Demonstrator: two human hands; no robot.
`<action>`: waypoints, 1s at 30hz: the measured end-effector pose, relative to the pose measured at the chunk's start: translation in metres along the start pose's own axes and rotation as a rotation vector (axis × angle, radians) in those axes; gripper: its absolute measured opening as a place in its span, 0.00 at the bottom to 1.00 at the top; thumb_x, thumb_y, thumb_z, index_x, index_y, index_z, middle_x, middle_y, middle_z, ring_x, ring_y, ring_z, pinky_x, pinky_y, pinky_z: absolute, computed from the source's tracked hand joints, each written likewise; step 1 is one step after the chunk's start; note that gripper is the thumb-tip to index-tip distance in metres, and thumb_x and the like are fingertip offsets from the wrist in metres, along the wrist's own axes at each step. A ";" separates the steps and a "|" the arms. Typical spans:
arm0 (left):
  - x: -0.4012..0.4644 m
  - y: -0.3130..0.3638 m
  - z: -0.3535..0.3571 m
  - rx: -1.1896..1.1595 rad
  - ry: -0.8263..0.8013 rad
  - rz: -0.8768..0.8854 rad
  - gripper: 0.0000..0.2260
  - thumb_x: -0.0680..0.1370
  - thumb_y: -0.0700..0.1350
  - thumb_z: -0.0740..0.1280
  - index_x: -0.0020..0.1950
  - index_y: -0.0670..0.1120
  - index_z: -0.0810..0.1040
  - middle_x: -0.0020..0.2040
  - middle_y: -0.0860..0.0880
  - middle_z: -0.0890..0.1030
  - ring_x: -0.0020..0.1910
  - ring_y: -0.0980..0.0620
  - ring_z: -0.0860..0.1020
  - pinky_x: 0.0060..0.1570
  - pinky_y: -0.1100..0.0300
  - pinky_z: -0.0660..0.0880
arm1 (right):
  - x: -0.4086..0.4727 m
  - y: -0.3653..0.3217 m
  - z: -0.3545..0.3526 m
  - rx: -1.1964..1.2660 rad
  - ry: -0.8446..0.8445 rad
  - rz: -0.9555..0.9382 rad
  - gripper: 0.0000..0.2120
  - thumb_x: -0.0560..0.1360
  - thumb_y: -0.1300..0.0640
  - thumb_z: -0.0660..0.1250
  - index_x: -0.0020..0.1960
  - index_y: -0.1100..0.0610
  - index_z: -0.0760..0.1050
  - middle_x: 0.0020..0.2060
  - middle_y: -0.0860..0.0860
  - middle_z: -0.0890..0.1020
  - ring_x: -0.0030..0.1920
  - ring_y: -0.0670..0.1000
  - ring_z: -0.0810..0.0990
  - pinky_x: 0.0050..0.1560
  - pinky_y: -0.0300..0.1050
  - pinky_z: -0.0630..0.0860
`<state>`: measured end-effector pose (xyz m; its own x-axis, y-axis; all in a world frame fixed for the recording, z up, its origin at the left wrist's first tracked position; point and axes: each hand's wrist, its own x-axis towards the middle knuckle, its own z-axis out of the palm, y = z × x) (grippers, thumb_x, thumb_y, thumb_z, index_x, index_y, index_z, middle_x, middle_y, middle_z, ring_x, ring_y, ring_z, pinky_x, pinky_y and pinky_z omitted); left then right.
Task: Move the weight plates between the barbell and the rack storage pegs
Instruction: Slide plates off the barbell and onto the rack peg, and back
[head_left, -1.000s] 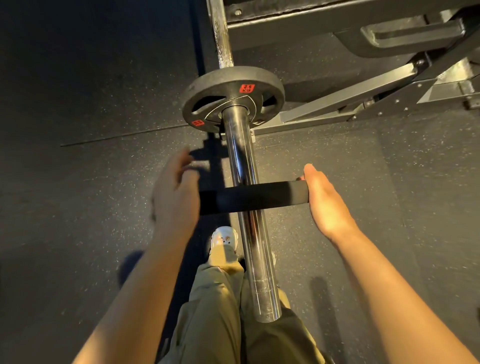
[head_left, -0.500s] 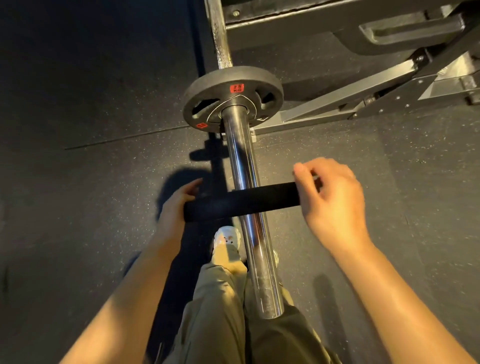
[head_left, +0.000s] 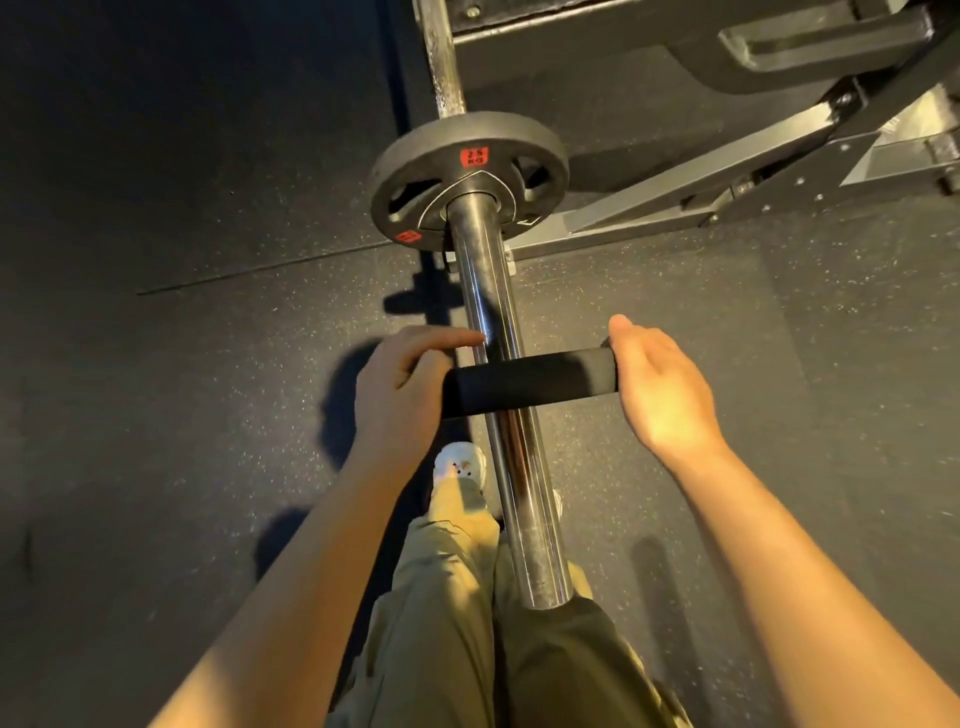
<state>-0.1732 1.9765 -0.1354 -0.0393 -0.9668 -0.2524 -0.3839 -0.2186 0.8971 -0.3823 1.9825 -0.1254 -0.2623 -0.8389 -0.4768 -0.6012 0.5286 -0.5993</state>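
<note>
Since half a second ago the left hand (head_left: 402, 395) has regripped the black round weight plate (head_left: 524, 382) on the chrome barbell sleeve (head_left: 498, 364); the right hand (head_left: 660, 389) now presses flat-fingered, so sliding can continue.

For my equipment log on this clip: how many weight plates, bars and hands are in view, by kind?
Weight plates: 2, one seen edge-on between the hands, one small plate seated further up
Bars: 1, the chrome barbell sleeve
Hands: 2, left hand, right hand
Total: 5
</note>
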 end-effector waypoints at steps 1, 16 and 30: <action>-0.002 -0.007 -0.003 -0.063 -0.004 -0.024 0.14 0.75 0.45 0.56 0.51 0.55 0.81 0.52 0.54 0.81 0.56 0.52 0.76 0.61 0.41 0.70 | -0.006 0.000 0.003 -0.048 0.048 -0.076 0.20 0.81 0.44 0.45 0.36 0.48 0.67 0.44 0.50 0.74 0.54 0.56 0.72 0.56 0.49 0.64; -0.014 -0.032 -0.018 -0.240 0.123 -0.328 0.10 0.77 0.45 0.61 0.52 0.55 0.79 0.51 0.56 0.80 0.55 0.53 0.77 0.55 0.57 0.73 | -0.027 0.004 0.001 0.182 0.336 -0.176 0.13 0.80 0.47 0.56 0.43 0.50 0.75 0.40 0.44 0.76 0.49 0.50 0.74 0.47 0.41 0.66; -0.037 -0.034 -0.015 -0.331 -0.069 -0.321 0.14 0.81 0.37 0.52 0.51 0.46 0.77 0.53 0.45 0.78 0.49 0.60 0.76 0.43 0.72 0.73 | -0.065 0.005 0.025 0.043 0.283 -0.101 0.15 0.79 0.42 0.51 0.47 0.48 0.73 0.47 0.43 0.74 0.53 0.50 0.68 0.52 0.38 0.59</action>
<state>-0.1450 2.0175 -0.1507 -0.0326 -0.8350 -0.5493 -0.0717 -0.5462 0.8346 -0.3494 2.0433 -0.1138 -0.4066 -0.8870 -0.2188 -0.6040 0.4407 -0.6640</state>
